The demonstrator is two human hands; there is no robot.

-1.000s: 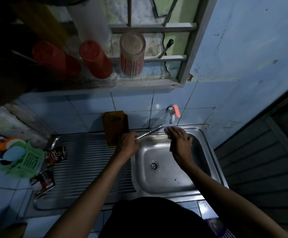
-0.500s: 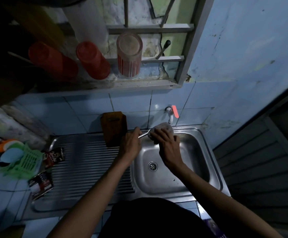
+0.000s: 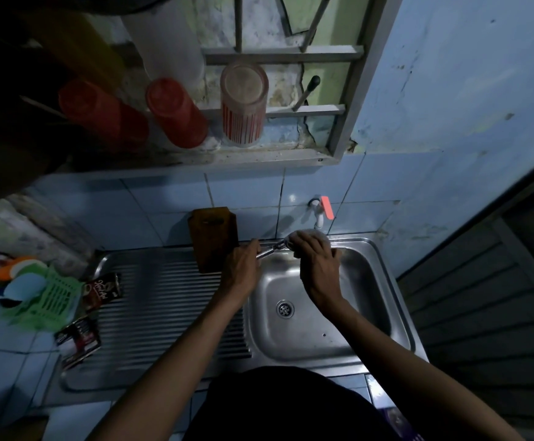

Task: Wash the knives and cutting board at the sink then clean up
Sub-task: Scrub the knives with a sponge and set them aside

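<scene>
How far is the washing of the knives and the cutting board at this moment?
Done: nothing shows as finished. In hand: the left hand grips a knife over the sink, and the right hand rubs its blade with a pale scrubber. Left: the cutting board leans on the wall tiles, untouched; then rinsing and cleanup.

Knife (image 3: 270,249): only a short metal stretch shows between the hands; handle end hidden inside left hand (image 3: 240,265), the other end covered by right hand (image 3: 315,259) and a pale wad (image 3: 313,234), material not determinable. Cutting board (image 3: 213,238): lower right corner behind left hand. Top left of view is dark, contents unreadable. Packets (image 3: 101,291) beside green basket (image 3: 52,297): print too small to read. Both forearms cut off by bottom edge.
</scene>
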